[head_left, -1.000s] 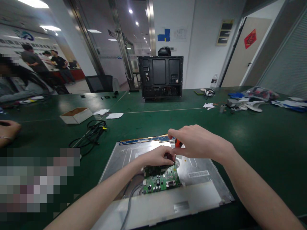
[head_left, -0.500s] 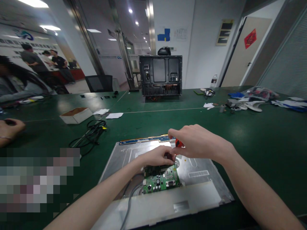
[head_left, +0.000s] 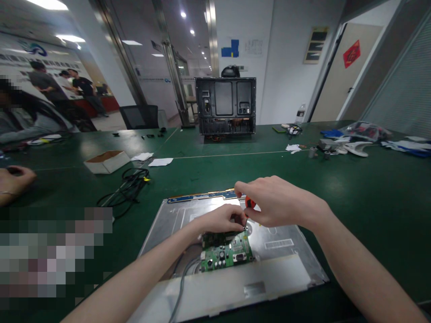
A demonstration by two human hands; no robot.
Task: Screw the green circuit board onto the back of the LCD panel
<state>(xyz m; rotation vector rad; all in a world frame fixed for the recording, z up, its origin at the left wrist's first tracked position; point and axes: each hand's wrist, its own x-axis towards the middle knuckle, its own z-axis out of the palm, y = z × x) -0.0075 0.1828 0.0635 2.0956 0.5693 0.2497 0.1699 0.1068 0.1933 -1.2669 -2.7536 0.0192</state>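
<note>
**Head view: both hands on a screwdriver at the circuit board's far corner**

Head camera looks down on a bare metal monitor panel [head_left: 286, 237] lying flat at the near edge of the green worktop [head_left: 353, 188]. A small green circuit board [head_left: 229, 253] sits on the panel with a grey cable [head_left: 182, 278] running off towards the near edge.

The right hand [head_left: 276, 202] is closed around the orange handle of a screwdriver [head_left: 248, 202], gripping from above so the tool stands roughly upright over the board's far right corner. The left hand [head_left: 222, 220] rests on the board with its fingertips bunched at the lower end of the tool, likely to steady the tip. What they pinch is hidden.

Farther off lie a tangle of black cables [head_left: 129, 184] and an open cardboard box [head_left: 107, 161] towards the left edge. A black chassis [head_left: 225, 106] stands at the far edge. A co-worker's hand [head_left: 15, 177] rests at the left edge.

Compared with half a second ago, very little has changed. The right hand sits a touch lower and covers more of the orange handle. The left hand and the board have not shifted.
</note>
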